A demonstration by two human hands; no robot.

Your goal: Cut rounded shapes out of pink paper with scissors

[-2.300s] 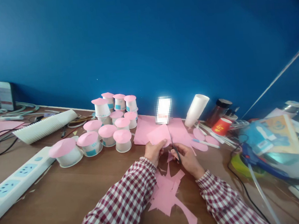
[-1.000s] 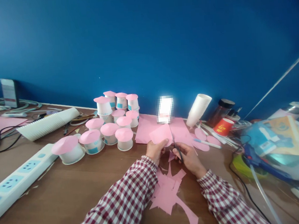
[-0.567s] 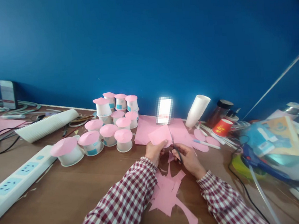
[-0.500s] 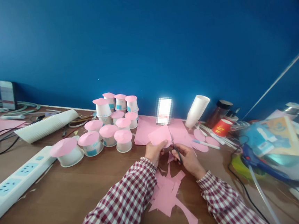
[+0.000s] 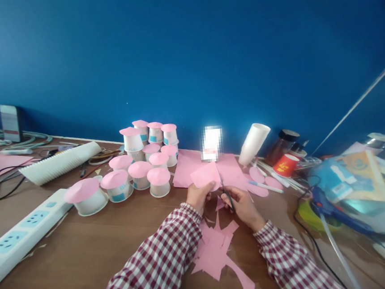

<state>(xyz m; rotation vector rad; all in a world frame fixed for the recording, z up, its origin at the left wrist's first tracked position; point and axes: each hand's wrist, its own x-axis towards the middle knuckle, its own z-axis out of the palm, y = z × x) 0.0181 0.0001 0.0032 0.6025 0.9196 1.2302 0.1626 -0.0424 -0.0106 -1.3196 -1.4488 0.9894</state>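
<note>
Between thumb and fingers, my left hand (image 5: 200,197) pinches a piece of pink paper (image 5: 204,176) above a larger pink sheet (image 5: 181,170). My right hand (image 5: 243,205) is closed around the handles of dark scissors (image 5: 229,199), whose blades point away from me at the paper's right edge. How far apart the blades are is hard to make out. Pink paper scraps (image 5: 215,248) with pointed edges lie on the table between my forearms. To the right of the large sheet are pink paper ovals (image 5: 256,174) and a pen (image 5: 266,186).
White paper cups topped with pink discs (image 5: 158,183) stand in a group at left, some stacked. A white power strip (image 5: 25,235) lies nearer. Tilted stacked cups (image 5: 255,143), a red cup (image 5: 286,164) and a blue glue gun (image 5: 340,214) with a cord are at right.
</note>
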